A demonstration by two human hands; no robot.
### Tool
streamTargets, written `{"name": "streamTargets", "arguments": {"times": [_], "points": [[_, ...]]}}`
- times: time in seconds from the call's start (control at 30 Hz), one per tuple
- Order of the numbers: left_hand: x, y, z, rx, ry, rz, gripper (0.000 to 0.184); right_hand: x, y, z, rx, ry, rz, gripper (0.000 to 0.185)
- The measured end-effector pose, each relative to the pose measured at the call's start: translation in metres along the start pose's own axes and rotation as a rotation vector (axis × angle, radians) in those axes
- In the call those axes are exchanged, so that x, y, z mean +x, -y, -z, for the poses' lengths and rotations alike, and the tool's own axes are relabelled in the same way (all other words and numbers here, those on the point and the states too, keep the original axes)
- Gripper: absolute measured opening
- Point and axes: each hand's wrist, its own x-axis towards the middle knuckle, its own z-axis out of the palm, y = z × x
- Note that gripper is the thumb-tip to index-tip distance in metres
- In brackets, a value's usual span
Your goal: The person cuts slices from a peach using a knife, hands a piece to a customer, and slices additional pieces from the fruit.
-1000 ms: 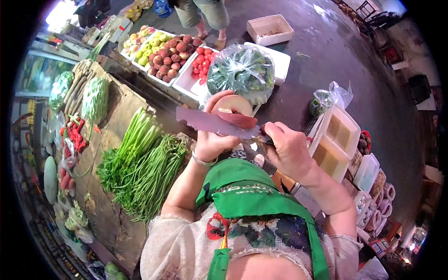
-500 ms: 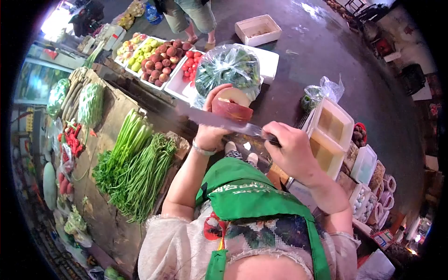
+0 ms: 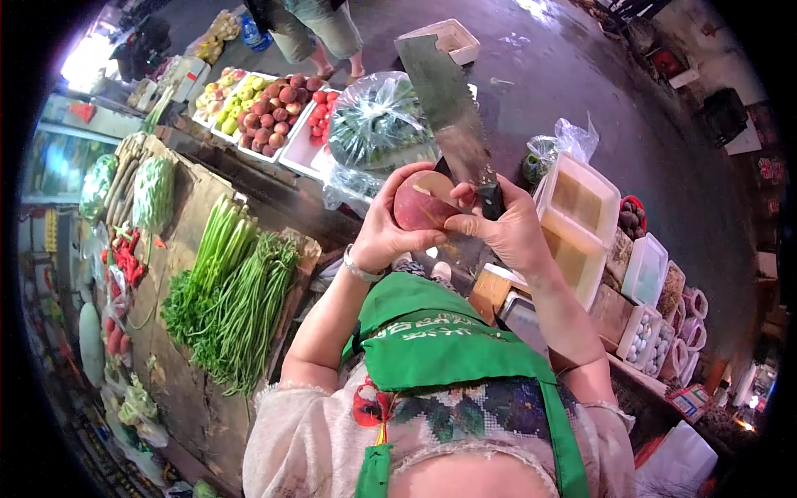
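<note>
My left hand (image 3: 383,222) is wrapped round a red-skinned root vegetable (image 3: 422,209) with a pale cut face turned up and away from me. In my right hand (image 3: 510,231) is the black handle of a cleaver (image 3: 452,108). Its broad, wet-looking blade points up and away, beyond the root. The thumb and fingertips of my right hand also touch the root's right side. Both hands are above my green apron (image 3: 448,349). Part of the cut face is hidden by the fingers and the blade.
A wooden board (image 3: 166,332) on the left bears celery (image 3: 220,257) and long beans (image 3: 253,307). Ahead are a bagged bundle of greens (image 3: 378,120) and crates of peaches (image 3: 278,116) and tomatoes (image 3: 320,116). White tubs (image 3: 581,199) stand at right. A person's legs (image 3: 320,37) show behind.
The cleaver has swung from lying across the root to pointing upward. My right hand has moved in against the root, and the cut face has turned.
</note>
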Motion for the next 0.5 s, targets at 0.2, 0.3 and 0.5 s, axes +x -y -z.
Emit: {"name": "streamTargets", "arguments": {"times": [0.2,0.3,0.5], "points": [[-0.009,0.01,-0.008,0.162,-0.068,0.052,0.086,-0.01,-0.011,0.003,-0.37,-0.032,0.269,0.03],[-0.012,0.016,-0.015,0.13,-0.103,0.051,0.085,-0.011,-0.015,0.004,-0.486,-0.084,0.479,0.028],[-0.022,0.014,-0.029,0.111,-0.113,0.074,0.083,-0.02,-0.012,0.012,-0.413,-0.065,0.294,0.024]]}}
